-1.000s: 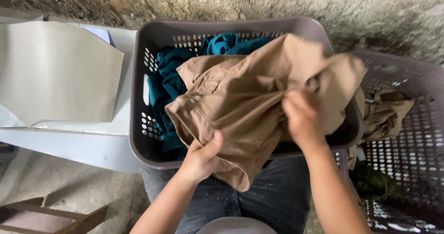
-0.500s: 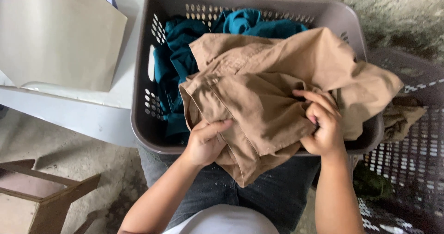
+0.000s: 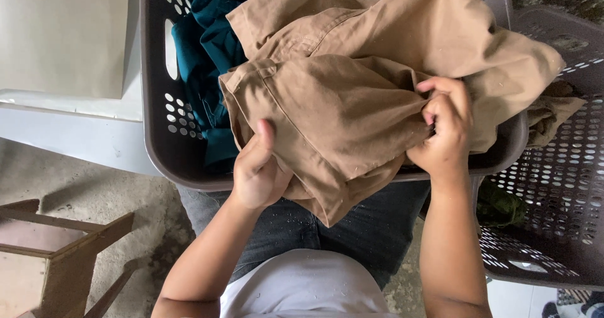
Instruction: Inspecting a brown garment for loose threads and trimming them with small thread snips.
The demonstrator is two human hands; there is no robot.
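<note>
A tan pair of trousers (image 3: pixel 352 98) lies bunched across the top of a grey perforated laundry basket (image 3: pixel 157 123) that rests on my lap. My left hand (image 3: pixel 258 170) grips the near hem of the tan cloth at the basket's front rim, thumb on top. My right hand (image 3: pixel 443 132) is closed on a fold of the same garment further right. Teal clothing (image 3: pixel 201 47) fills the basket underneath and to the left.
A second grey perforated basket (image 3: pixel 553 192) stands at my right with an olive garment (image 3: pixel 553 113) in it. A white table (image 3: pixel 69 126) with a beige sheet (image 3: pixel 63 35) sits at the left. A wooden stool (image 3: pixel 50 255) is at lower left on the concrete floor.
The view has closed in on the basket. My right hand slid from the garment's upper middle down to its right side, and my left hand shifted up along the near hem.
</note>
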